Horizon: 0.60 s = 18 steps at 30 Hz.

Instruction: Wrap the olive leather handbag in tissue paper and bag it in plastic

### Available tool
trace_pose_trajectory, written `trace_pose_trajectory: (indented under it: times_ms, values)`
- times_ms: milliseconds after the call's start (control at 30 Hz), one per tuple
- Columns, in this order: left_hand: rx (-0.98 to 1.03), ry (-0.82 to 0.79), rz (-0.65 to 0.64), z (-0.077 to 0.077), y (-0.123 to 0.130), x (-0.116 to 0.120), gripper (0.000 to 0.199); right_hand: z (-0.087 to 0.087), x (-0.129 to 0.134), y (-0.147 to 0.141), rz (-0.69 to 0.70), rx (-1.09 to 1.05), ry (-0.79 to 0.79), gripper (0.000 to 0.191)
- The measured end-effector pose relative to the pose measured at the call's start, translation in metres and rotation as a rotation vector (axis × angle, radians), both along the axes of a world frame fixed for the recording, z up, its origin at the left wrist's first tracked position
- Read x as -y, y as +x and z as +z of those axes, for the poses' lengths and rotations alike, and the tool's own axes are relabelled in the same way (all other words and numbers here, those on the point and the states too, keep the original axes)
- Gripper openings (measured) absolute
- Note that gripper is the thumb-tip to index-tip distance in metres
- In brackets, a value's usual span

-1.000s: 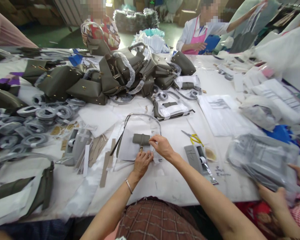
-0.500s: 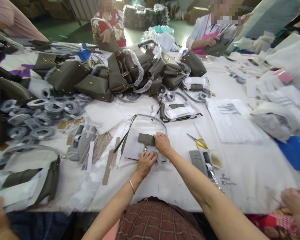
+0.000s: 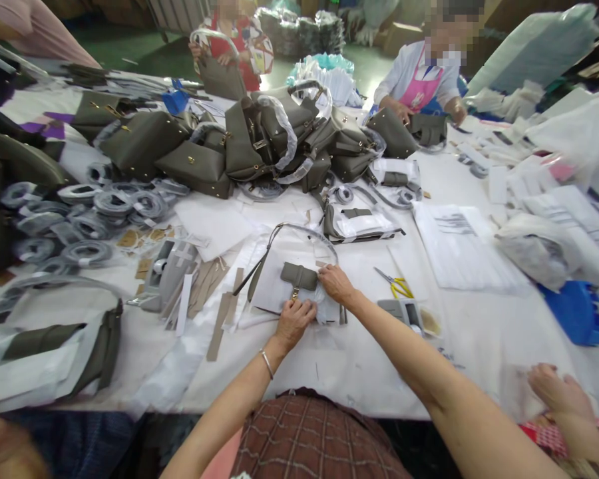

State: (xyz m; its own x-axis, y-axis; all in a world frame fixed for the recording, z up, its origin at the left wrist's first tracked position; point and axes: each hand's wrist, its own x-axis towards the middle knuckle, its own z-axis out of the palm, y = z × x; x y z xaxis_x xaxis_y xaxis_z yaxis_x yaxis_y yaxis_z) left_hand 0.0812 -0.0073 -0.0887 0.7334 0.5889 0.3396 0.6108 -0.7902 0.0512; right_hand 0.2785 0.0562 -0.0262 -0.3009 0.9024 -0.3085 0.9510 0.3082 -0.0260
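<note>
A dark olive handbag (image 3: pixel 298 275) lies in front of me, its front largely covered by white wrapping paper (image 3: pixel 268 286). The short flap with its gold clasp (image 3: pixel 295 293) shows through. My left hand (image 3: pixel 297 322) is closed at the lower front of the bag, just under the clasp, with fingers bent against it. Beside the flap's right edge, my right hand (image 3: pixel 335 284) has its fingers pinched together at the wrapping; what exactly they grip is hidden. Thin see-through film lies around the bag's right side. The bag's strap (image 3: pixel 304 231) arches behind it.
Yellow-handled pliers (image 3: pixel 395 283) and a grey tape dispenser (image 3: pixel 400 311) lie to the right. Olive bags (image 3: pixel 194 163) are heaped behind, with coiled straps (image 3: pixel 114 211) at left. A wrapped bag (image 3: pixel 100 339) stands near left. A co-worker's hand (image 3: pixel 562 392) rests at the right edge.
My right hand has shifted slightly right, off the flap's edge, while my left stays below the clasp. Across the table, a co-worker has lowered a bag onto the table.
</note>
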Motion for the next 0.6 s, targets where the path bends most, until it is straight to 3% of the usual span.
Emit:
trace_pose_trajectory:
  times_ms: [133,233,433,500,600]
  values:
    - [-0.007,-0.014,-0.002,-0.001,0.000,-0.001,0.030,0.008,0.006,0.005,0.112,-0.022,-0.040,0.026]
    - [-0.034,-0.035,-0.011,-0.001,-0.002,-0.002,0.032,0.004,0.017,0.005,0.129,-0.086,-0.029,0.024]
    - [-0.051,-0.041,-0.064,-0.002,-0.005,-0.004,0.033,0.001,0.064,-0.005,0.133,-0.395,0.068,0.024]
    - [-0.052,-0.050,-0.078,-0.003,-0.005,-0.005,0.036,0.007,0.085,-0.007,0.016,-0.540,0.190,0.024]
    - [-0.036,-0.082,-0.082,-0.003,-0.005,-0.007,0.038,0.013,0.120,-0.003,-0.378,-0.766,0.404,0.023]
